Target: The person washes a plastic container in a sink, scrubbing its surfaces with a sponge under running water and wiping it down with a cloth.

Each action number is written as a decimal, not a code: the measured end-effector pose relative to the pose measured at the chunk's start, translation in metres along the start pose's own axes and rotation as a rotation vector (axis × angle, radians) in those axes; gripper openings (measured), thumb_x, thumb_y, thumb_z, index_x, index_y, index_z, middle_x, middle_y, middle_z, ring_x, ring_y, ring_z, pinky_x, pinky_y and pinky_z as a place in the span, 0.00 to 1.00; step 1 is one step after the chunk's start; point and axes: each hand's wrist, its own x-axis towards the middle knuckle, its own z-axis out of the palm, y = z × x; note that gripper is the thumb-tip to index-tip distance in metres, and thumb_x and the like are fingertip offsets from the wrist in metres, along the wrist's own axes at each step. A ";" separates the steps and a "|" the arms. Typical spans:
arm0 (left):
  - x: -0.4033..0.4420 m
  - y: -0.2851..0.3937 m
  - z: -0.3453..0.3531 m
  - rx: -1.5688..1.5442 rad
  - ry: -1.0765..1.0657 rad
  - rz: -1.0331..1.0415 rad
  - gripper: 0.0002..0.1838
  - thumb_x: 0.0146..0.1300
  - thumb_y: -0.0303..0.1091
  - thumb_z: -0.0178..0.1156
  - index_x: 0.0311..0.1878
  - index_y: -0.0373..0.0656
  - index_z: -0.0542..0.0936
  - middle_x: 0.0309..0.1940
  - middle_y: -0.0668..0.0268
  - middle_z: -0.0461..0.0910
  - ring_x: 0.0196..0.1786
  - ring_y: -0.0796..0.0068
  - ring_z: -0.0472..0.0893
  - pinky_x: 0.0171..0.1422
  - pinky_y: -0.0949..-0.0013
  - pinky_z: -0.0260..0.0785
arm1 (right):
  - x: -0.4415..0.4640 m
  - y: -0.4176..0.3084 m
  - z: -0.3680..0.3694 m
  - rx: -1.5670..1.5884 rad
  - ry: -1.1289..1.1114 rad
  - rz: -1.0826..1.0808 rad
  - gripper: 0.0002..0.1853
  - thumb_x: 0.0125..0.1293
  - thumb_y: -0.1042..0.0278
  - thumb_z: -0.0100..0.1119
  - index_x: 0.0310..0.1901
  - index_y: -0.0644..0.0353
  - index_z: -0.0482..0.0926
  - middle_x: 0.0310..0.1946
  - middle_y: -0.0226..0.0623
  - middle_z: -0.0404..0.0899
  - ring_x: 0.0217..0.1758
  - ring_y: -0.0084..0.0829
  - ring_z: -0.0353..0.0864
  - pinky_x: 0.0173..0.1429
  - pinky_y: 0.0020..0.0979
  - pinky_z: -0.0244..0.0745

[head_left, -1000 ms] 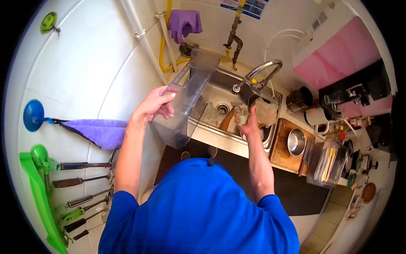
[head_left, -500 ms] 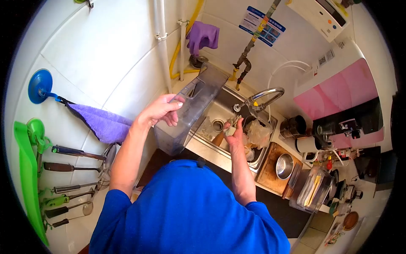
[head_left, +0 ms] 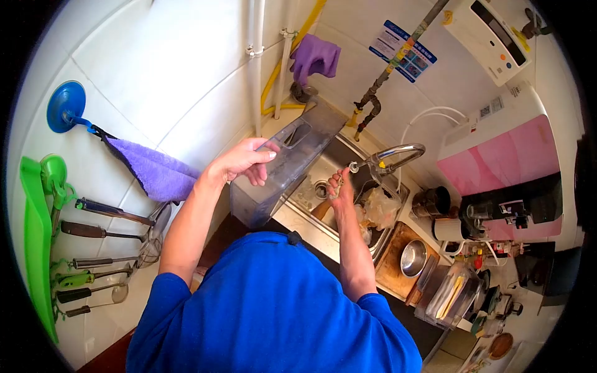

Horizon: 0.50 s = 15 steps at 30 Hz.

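Observation:
A large translucent grey plastic bin (head_left: 298,149) with a handle slot leans tilted across the left side of the sink (head_left: 333,160). My left hand (head_left: 250,163) is at the bin's near left edge, its fingers curled against the wall. Over the sink, my right hand (head_left: 339,186) is closed around a pale, crumpled rag (head_left: 336,184), mostly hidden by the fingers. Just above that hand is the spout end of the chrome faucet (head_left: 401,149). Whether water flows from it I cannot tell. A crumpled clear plastic bag (head_left: 380,208) lies in the sink's right part.
Right of the sink, a metal bowl (head_left: 413,257) stands on a wooden cutting board (head_left: 393,248), with a cleaver (head_left: 423,281) beside it. Purple gloves (head_left: 314,57) hang by the pipes. Several utensils and a purple cloth (head_left: 149,168) hang along the left wall.
My right hand has moved up toward the faucet spout and its fingers have closed around the rag, which lay in the opened palm before. My left hand stays at the bin; the view has shifted slightly.

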 end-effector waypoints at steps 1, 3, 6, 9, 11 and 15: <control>0.000 0.000 0.000 -0.001 -0.005 0.001 0.23 0.74 0.42 0.59 0.65 0.40 0.69 0.21 0.61 0.83 0.22 0.70 0.85 0.24 0.69 0.79 | 0.001 0.001 0.004 0.000 0.000 0.002 0.14 0.77 0.47 0.57 0.44 0.48 0.73 0.30 0.26 0.71 0.23 0.21 0.66 0.17 0.25 0.57; 0.000 0.000 0.001 0.004 0.000 0.001 0.24 0.74 0.42 0.59 0.66 0.40 0.69 0.21 0.62 0.83 0.21 0.71 0.84 0.24 0.69 0.79 | 0.003 0.001 0.013 -0.071 0.073 -0.017 0.22 0.75 0.37 0.54 0.37 0.48 0.69 0.25 0.26 0.67 0.21 0.23 0.64 0.17 0.26 0.54; -0.001 0.000 0.002 0.002 0.009 -0.004 0.24 0.74 0.42 0.59 0.67 0.41 0.70 0.20 0.64 0.82 0.20 0.72 0.84 0.23 0.70 0.79 | 0.007 0.000 0.025 -0.112 0.149 0.007 0.24 0.76 0.36 0.51 0.33 0.48 0.66 0.23 0.26 0.65 0.19 0.25 0.63 0.17 0.29 0.52; -0.001 0.001 0.003 0.005 0.017 -0.012 0.24 0.74 0.42 0.59 0.67 0.42 0.70 0.20 0.64 0.82 0.20 0.72 0.83 0.22 0.70 0.79 | 0.016 0.000 0.031 -0.182 0.189 0.012 0.22 0.78 0.39 0.48 0.32 0.46 0.64 0.23 0.26 0.64 0.19 0.27 0.63 0.18 0.31 0.52; -0.002 0.001 0.003 0.012 0.019 -0.024 0.24 0.74 0.42 0.59 0.66 0.42 0.70 0.19 0.65 0.82 0.20 0.73 0.83 0.22 0.71 0.78 | 0.016 0.001 0.042 -0.167 0.253 0.013 0.19 0.79 0.45 0.46 0.31 0.45 0.63 0.20 0.27 0.61 0.17 0.27 0.59 0.18 0.33 0.50; -0.003 0.003 0.006 0.009 0.044 -0.032 0.24 0.74 0.43 0.60 0.66 0.42 0.71 0.19 0.66 0.81 0.19 0.74 0.82 0.22 0.71 0.78 | 0.022 -0.002 0.047 -0.193 0.268 0.013 0.18 0.79 0.48 0.45 0.30 0.45 0.63 0.20 0.27 0.63 0.17 0.27 0.59 0.18 0.32 0.50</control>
